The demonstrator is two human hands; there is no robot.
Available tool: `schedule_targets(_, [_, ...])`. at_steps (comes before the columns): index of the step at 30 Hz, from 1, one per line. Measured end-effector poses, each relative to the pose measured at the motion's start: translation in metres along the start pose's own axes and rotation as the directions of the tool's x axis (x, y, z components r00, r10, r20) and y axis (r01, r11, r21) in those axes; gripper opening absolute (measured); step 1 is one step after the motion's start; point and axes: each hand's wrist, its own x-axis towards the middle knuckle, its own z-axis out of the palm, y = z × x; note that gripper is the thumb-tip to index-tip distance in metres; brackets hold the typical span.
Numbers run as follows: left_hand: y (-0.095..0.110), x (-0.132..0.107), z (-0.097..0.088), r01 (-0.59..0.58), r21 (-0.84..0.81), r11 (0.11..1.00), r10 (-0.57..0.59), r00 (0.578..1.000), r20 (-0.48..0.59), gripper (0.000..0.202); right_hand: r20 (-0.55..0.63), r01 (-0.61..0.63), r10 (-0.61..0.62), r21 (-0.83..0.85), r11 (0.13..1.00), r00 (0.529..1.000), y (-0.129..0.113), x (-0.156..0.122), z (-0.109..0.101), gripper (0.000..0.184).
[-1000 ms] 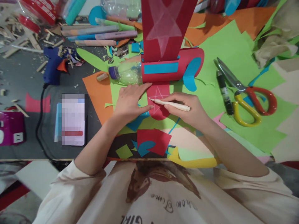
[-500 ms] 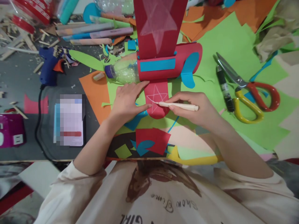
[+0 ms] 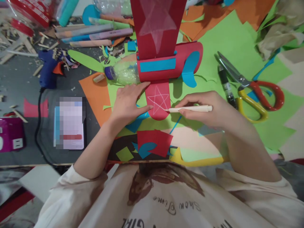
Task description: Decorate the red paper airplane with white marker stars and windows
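Observation:
A plastic bottle (image 3: 121,72) wrapped in red paper forms a toy plane (image 3: 166,63) with blue strips and a tall red wing bearing a pale star. Its near red wing (image 3: 158,101) lies flat on the table and carries a white outlined star. My left hand (image 3: 129,103) lies flat with fingers stretched, pressing beside and on the wing's left edge. My right hand (image 3: 206,109) pinches a white pencil (image 3: 190,109), its tip touching the wing's lower right edge.
Red and yellow scissors (image 3: 251,90) and a black marker (image 3: 225,85) lie on green paper at the right. A blue glue gun (image 3: 47,68) with its cord, a phone (image 3: 70,123) and a purple box (image 3: 10,134) sit left. Paper scraps cover the table's near edge.
My right hand and the pencil have slid rightward, the tip going from the star's left point to the wing's lower right. The star outline is now uncovered. My left hand stayed put.

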Motion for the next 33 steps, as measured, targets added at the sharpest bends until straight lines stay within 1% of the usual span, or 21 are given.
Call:
schedule_targets(9, [-0.001, 0.001, 0.002, 0.007, 0.009, 1.000, -0.007, 1.000, -0.002, 0.069, 0.066, -0.006, 0.003, 0.053, 0.999, 0.998, -0.005, -0.002, -0.007, 0.008])
schedule_targets(13, [0.002, 0.001, 0.001, 0.026, 0.013, 1.000, -0.026, 0.999, 0.022, 0.068, 0.047, 0.005, -0.009, 0.089, 0.996, 0.999, -0.001, -0.003, -0.004, 0.011])
schedule_targets(18, [0.004, 0.001, 0.000, 0.053, 0.016, 0.998, -0.054, 0.997, 0.046, 0.068, 0.023, -0.002, 0.000, 0.091, 0.996, 1.000, 0.001, -0.001, 0.001, 0.019])
schedule_targets(20, [0.003, 0.001, 0.001, 0.052, 0.012, 0.999, -0.052, 0.998, 0.041, 0.068, -0.014, 0.018, -0.017, 0.099, 0.995, 1.000, 0.002, -0.001, 0.002, 0.021])
schedule_targets(22, [0.003, 0.001, 0.000, 0.050, 0.004, 0.999, -0.050, 0.998, 0.038, 0.067, -0.137, 0.095, -0.079, 0.119, 0.988, 0.988, 0.004, -0.001, 0.002, 0.024])
schedule_targets(23, [0.004, 0.001, 0.000, 0.050, 0.001, 0.999, -0.050, 0.998, 0.041, 0.067, -0.226, 0.154, -0.123, 0.127, 0.980, 0.966, 0.005, -0.001, 0.002, 0.025])
schedule_targets(24, [0.004, 0.001, 0.000, 0.053, 0.000, 0.999, -0.052, 0.998, 0.046, 0.067, -0.312, 0.218, -0.169, 0.133, 0.967, 0.935, 0.007, -0.001, 0.002, 0.025])
schedule_targets(25, [0.005, 0.002, -0.001, 0.057, 0.001, 0.998, -0.057, 0.997, 0.052, 0.068, -0.380, 0.273, -0.203, 0.140, 0.952, 0.902, 0.010, -0.001, 0.003, 0.023])
schedule_targets(26, [0.005, 0.002, -0.001, 0.063, 0.004, 0.998, -0.063, 0.996, 0.059, 0.068, -0.421, 0.314, -0.225, 0.153, 0.937, 0.879, 0.013, 0.001, 0.005, 0.019])
schedule_targets(27, [0.006, 0.002, -0.002, 0.070, 0.008, 0.998, -0.070, 0.995, 0.067, 0.068, -0.429, 0.340, -0.238, 0.177, 0.924, 0.871, 0.015, 0.002, 0.007, 0.014])
schedule_targets(28, [0.007, 0.002, -0.002, 0.077, 0.012, 0.997, -0.077, 0.994, 0.075, 0.069, -0.418, 0.339, -0.227, 0.216, 0.916, 0.879, 0.018, 0.005, 0.010, 0.008])
schedule_targets(29, [0.007, 0.002, -0.002, 0.082, 0.014, 0.997, -0.083, 0.993, 0.080, 0.069, -0.375, 0.336, -0.225, 0.263, 0.905, 0.899, 0.020, 0.009, 0.013, 0.009])
schedule_targets(30, [0.008, 0.002, -0.002, 0.085, 0.014, 0.996, -0.086, 0.993, 0.083, 0.069, -0.359, 0.332, -0.217, 0.299, 0.895, 0.908, 0.021, 0.013, 0.017, 0.012])
schedule_targets(32, [0.008, 0.002, -0.002, 0.083, 0.009, 0.997, -0.083, 0.993, 0.083, 0.068, -0.336, 0.300, -0.198, 0.283, 0.911, 0.921, 0.023, 0.023, 0.023, 0.010])
schedule_targets(33, [0.008, 0.001, -0.002, 0.082, 0.005, 0.997, -0.082, 0.993, 0.083, 0.068, -0.350, 0.300, -0.196, 0.273, 0.914, 0.916, 0.023, 0.029, 0.026, 0.009])
